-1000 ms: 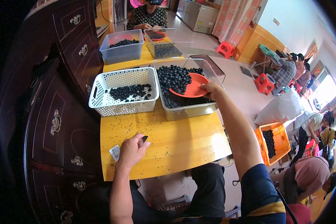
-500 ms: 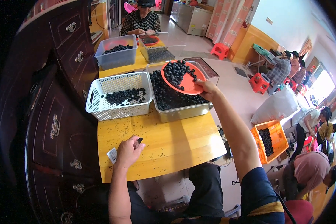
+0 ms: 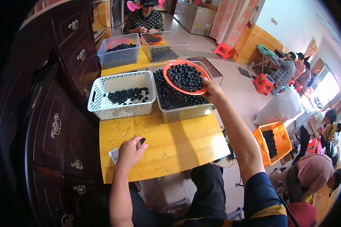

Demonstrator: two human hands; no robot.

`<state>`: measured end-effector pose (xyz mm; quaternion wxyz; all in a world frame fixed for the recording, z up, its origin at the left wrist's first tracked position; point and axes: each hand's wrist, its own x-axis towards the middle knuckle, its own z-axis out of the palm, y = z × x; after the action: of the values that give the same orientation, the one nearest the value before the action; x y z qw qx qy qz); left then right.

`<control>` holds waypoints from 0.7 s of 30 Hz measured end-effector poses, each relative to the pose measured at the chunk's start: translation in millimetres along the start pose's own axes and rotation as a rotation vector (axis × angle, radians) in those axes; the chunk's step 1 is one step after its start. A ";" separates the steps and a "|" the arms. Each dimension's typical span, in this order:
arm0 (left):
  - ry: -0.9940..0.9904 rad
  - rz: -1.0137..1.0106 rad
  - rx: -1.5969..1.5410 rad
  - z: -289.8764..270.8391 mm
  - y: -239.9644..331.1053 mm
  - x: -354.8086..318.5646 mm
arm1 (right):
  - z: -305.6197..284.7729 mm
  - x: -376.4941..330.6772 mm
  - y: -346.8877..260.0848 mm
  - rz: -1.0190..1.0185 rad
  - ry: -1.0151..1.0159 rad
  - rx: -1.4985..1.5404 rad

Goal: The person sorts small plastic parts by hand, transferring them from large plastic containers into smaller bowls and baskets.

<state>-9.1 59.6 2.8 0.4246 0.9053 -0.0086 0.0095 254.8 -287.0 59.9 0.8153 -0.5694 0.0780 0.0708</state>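
My right hand point(image 3: 213, 90) grips the rim of an orange-red bowl point(image 3: 201, 91), its thumb over the edge. Small black round pieces point(image 3: 184, 76), berry-like or nut-like, fill the bowl; their exact kind I cannot tell. Beneath it stands a clear plastic bin point(image 3: 185, 114) holding many more of the same pieces. Just to the left, a white perforated basket point(image 3: 121, 112) contains a smaller spread of them. Over the front of the yellow table point(image 3: 174, 140), my left hand point(image 3: 129, 153) is closed on a small dark blade-like piece point(image 3: 142, 140).
Across the table a person point(image 3: 144, 22) works with both hands beside two clear bins point(image 3: 119, 56). Dark drawers point(image 3: 53, 125) border the left side. An orange crate point(image 3: 282, 142) of black pieces sits on the right, near several people. Dark crumbs dot the tabletop.
The bowl has come to a more level tilt, and the black pieces now spread over its formerly bare right side. My left hand keeps its place and grip.
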 end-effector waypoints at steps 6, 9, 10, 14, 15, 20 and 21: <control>0.009 -0.017 0.021 -7.4 1.4 -2.2 | 2.8 -58.7 -12.8 -0.010 -0.079 0.069; 0.028 -0.011 0.016 -3.3 -4.5 -1.0 | 2.1 -102.7 -11.4 -0.066 -0.185 0.086; 0.039 -0.005 -0.013 -1.5 -6.6 -0.4 | -5.0 -113.7 -5.1 -0.063 -0.186 0.089; 0.033 -0.012 -0.010 -4.0 -5.0 -1.9 | -31.0 -170.9 23.3 0.041 -0.290 0.065; 0.031 -0.011 -0.013 -2.1 -4.9 -0.4 | -40.0 -182.6 32.2 0.046 -0.258 0.001; 0.015 -0.015 0.046 -2.3 1.5 0.8 | -57.5 -218.8 71.8 0.217 -0.259 -0.019; 0.014 -0.017 0.049 -1.2 -1.6 0.1 | -57.9 -220.4 79.3 0.264 -0.232 -0.041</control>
<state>-9.0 61.6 2.3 0.4024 0.9154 0.0023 0.0121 20.4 -320.2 13.3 0.7906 -0.5587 0.0561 0.2442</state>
